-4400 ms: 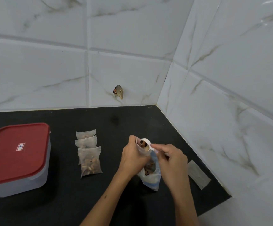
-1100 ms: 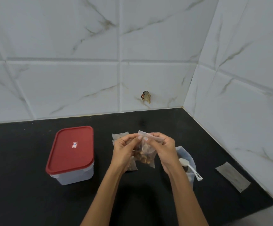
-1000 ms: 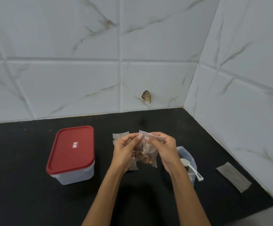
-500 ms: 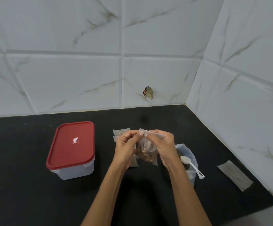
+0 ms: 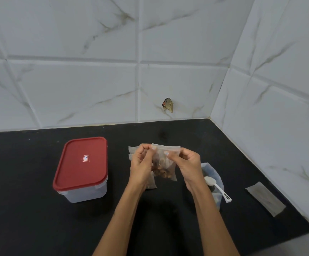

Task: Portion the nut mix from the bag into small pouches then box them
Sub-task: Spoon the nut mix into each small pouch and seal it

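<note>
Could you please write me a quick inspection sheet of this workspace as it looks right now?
Surface: black counter in a tiled corner.
Job's things: small pouch with nuts, held up; filled pouches lying behind the hands; nut bag with white spoon on it; box, red lid on.
Clutter: flat empty pouch at the right.
Grippers: left hand and right hand pinch the pouch's top edge.
Cables: nothing seen.
Surroundings: white marbled wall tiles; small chipped hole in one.
</note>
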Demonstrator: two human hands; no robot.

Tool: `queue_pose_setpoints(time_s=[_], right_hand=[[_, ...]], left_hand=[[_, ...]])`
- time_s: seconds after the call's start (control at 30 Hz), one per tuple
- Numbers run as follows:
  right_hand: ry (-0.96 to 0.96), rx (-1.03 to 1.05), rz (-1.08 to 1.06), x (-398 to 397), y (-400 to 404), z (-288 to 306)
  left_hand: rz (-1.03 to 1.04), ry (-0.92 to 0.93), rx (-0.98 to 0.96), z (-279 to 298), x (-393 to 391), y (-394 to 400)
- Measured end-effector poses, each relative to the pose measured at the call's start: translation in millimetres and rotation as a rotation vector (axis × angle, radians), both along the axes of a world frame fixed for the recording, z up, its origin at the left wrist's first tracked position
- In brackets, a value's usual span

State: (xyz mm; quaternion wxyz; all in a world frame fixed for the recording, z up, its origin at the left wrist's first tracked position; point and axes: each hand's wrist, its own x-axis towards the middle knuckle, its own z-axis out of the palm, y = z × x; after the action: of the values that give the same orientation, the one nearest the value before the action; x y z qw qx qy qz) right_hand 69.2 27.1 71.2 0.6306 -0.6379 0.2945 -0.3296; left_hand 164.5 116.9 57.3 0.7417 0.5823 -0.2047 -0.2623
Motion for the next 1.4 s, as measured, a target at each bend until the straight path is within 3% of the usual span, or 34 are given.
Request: queue_pose_setpoints(time_s=[0.2,0.4,0.6,1.1,1.4], right_hand=[[-0.009,0.066,-0.005,1,2,-1],[-0.083,0.088,-0.010,-2,3,-4],[-0.167,0.201,-0.046,-3,4,-8],[-0.088,0.080,-0.071,-1,8,-8],[-0.063,0.130,-0.081,3,9,-19]], left_hand=[[-0.020,0.079,0.037,-1,3,1],[-0.153,0.154,-0.029,-1,4,4],[-0.155,0.187,-0.079,-7,5,2],[-0.217,0.110,0.002,-8,7,3],[-0.163,-0.015,0.121,-8,14,6]])
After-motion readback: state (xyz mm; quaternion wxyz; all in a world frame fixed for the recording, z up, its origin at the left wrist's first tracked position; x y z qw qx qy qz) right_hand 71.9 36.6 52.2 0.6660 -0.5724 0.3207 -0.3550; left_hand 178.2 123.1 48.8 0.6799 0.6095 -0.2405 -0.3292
